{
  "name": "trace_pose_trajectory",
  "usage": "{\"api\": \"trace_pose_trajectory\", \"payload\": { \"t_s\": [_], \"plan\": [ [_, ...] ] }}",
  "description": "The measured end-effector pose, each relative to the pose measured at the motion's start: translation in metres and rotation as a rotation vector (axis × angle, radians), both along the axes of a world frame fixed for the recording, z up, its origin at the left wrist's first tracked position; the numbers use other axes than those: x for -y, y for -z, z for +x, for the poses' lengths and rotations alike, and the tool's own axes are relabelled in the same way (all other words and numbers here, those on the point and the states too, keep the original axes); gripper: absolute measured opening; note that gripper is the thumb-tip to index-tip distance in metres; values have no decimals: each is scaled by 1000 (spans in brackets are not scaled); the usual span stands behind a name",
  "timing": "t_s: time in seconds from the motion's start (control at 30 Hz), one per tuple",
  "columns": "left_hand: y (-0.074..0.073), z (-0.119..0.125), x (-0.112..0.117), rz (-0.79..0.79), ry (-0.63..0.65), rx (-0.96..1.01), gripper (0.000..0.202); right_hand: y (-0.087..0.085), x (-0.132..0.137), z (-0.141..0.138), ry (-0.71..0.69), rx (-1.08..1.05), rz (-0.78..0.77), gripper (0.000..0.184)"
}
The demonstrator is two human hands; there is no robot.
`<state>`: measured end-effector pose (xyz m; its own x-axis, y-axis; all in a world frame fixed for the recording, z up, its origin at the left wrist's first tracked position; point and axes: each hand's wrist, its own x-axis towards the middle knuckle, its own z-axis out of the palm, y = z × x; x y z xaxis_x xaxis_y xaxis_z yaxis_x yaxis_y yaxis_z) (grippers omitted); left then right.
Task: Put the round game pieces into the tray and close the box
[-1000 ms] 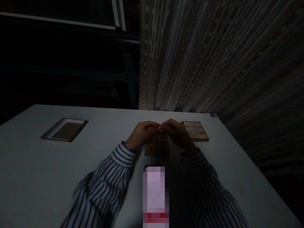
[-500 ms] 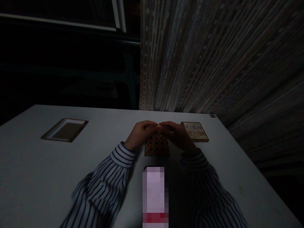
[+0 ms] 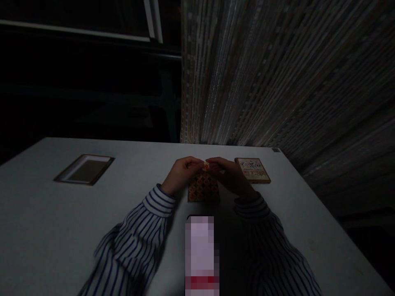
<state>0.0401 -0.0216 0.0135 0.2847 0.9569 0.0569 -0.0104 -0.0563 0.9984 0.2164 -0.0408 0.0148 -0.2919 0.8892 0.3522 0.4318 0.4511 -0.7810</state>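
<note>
A small square tray of round orange and red pieces (image 3: 203,190) lies on the white table (image 3: 46,230) just before me. Above its far edge my left hand (image 3: 182,174) and my right hand (image 3: 228,174) meet, fingers curled. Together they pinch one small pale round piece (image 3: 205,165) between their fingertips. Both arms wear striped sleeves. The far part of the tray is hidden under my hands.
A box lid with a printed picture (image 3: 253,169) lies right of my right hand. An open, shallow box base (image 3: 84,168) sits at the far left of the table. A tall stack of flat boards (image 3: 277,74) rises behind the table. The room is dim.
My hands stay together over the tray; the small piece between the fingertips has turned slightly. The lid and the box base have not moved.
</note>
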Motion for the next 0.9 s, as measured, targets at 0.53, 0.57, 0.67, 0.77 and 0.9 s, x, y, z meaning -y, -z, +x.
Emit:
{"api": "trace_pose_trajectory", "payload": {
  "t_s": [0.53,0.57,0.67,0.77,0.9],
  "plan": [
    [-2,2,1,-45,46,32,25,-7,1,4,-6,126,90,24],
    [-3,2,1,-42,44,35,25,-8,1,4,-4,138,97,24],
    [-5,4,2,-44,42,61,26,-11,0,4,-6,173,110,27],
    [-7,5,3,-61,20,80,26,-15,-1,4,-13,228,126,27],
    [-8,6,3,-90,-29,100,24,-23,-4,2,-24,343,188,25]
  ]
}}
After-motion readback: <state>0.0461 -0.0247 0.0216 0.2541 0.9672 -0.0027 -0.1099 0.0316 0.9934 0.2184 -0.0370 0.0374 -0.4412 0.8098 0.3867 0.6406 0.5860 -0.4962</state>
